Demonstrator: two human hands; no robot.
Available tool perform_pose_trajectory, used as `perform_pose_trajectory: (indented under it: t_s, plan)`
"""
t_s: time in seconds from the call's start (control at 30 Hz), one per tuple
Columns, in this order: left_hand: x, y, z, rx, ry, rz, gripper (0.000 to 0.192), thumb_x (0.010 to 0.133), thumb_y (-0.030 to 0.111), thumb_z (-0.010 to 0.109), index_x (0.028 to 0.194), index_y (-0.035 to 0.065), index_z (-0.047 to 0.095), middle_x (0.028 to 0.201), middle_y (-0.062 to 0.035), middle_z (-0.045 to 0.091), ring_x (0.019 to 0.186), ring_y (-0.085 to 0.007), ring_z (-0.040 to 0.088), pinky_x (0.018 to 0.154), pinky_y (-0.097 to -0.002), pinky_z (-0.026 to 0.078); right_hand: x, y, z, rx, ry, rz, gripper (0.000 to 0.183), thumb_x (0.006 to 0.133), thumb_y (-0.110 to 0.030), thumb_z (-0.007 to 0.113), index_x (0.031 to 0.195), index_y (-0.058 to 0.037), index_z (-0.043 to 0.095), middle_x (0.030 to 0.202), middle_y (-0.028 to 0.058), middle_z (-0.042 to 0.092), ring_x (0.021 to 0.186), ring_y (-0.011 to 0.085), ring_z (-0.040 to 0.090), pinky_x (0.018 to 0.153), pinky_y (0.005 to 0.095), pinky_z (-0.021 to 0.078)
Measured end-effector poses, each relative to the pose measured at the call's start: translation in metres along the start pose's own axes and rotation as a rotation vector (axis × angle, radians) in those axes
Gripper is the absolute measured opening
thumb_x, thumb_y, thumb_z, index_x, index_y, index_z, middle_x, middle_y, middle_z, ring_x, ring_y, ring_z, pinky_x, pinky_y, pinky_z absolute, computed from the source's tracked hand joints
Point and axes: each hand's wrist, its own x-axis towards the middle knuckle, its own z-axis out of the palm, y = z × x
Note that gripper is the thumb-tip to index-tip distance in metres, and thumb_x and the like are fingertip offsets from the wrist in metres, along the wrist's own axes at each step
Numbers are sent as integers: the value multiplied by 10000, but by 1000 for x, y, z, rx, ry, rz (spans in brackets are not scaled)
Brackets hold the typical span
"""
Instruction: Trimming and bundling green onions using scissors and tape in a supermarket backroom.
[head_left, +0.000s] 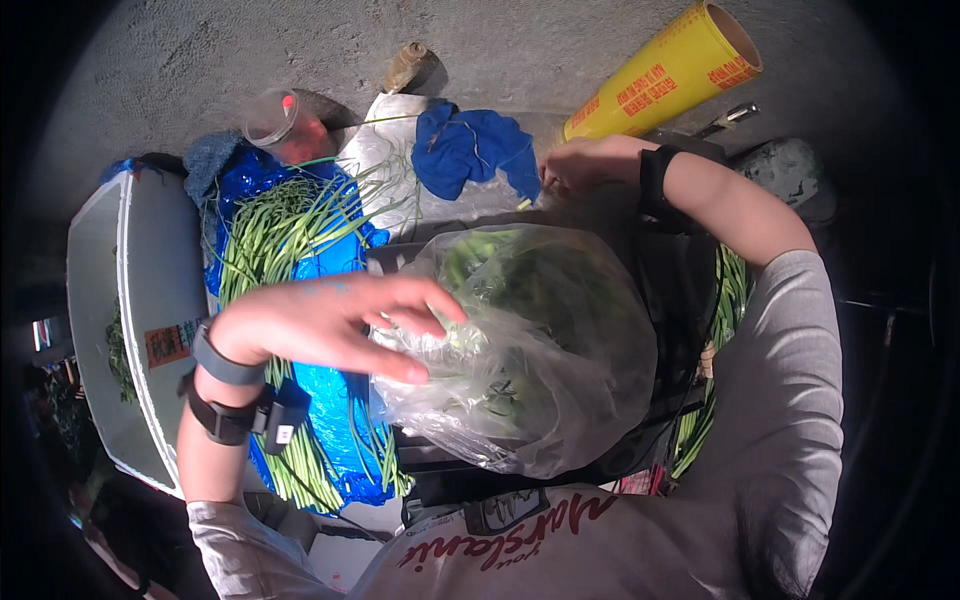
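Note:
A clear plastic bag (555, 375) of leafy green vegetables sits on a dark flat surface (660, 262) before me. My left hand (337, 322) hovers at the bag's left side, thumb and fingers spread, with nothing seen between them. Farther off, my right hand (589, 165) reaches down beside a crumpled blue cloth (472, 146), close to the lower end of a yellow tube (660, 71) with red print. Its fingers are curled and partly hidden, so whether they grip anything is unclear. Clear plastic film (480, 202) lies under the cloth.
Left of the bag, long green vegetable stalks (262, 240) lie on blue plastic (330, 397). A white box (157, 315) stands beyond them. A clear plastic tub (277, 124) and a can (406, 66) are at the back. More green stalks (697, 420) lie right.

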Motion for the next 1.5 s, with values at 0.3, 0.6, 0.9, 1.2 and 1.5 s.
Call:
perform_pose_trajectory:
  t_s: [0.3, 0.6, 0.9, 1.2, 1.5]
  plan:
    - [76, -132, -135, 174, 563, -431, 194, 818, 156, 573, 951, 19, 544, 776, -18, 574, 665, -74, 538, 571, -213, 439, -12, -77, -5, -369, 279, -539, 207, 619, 53, 493, 760, 6, 637, 670, 111, 617, 652, 212, 607, 596, 298, 471]
    - [64, -201, -126, 406, 422, -156, 377, 745, 216, 646, 1069, 44, 558, 940, -116, 622, 871, -232, 589, 782, -333, 447, -101, -159, -21, 251, 358, -599, 170, 771, -7, 570, 941, 2, 570, 742, 24, 579, 725, 89, 573, 669, 221, 466]
    - [50, 30, -16, 309, 408, 248, 202, 902, 220, 493, 954, 33, 549, 868, -2, 599, 711, -45, 513, 608, -198, 428, -238, -219, 9, 682, 631, -871, 221, 833, -48, 557, 1044, 11, 531, 824, 58, 595, 806, 146, 623, 739, 231, 502]
    - [-16, 108, 113, -81, 408, 535, 347, 941, 319, 388, 747, 51, 491, 593, -19, 517, 550, -103, 529, 519, -202, 403, -341, -243, 135, 649, 371, -883, 180, 800, -61, 594, 965, 8, 578, 781, 48, 617, 651, 78, 555, 580, 196, 446]
    - [-40, 61, 155, -19, 432, 527, 226, 913, 221, 473, 988, 20, 546, 843, -31, 561, 738, -82, 521, 656, -220, 442, -312, -238, 214, 820, 349, -726, 110, 852, -112, 551, 863, -12, 594, 781, 24, 604, 632, 82, 557, 585, 202, 451]
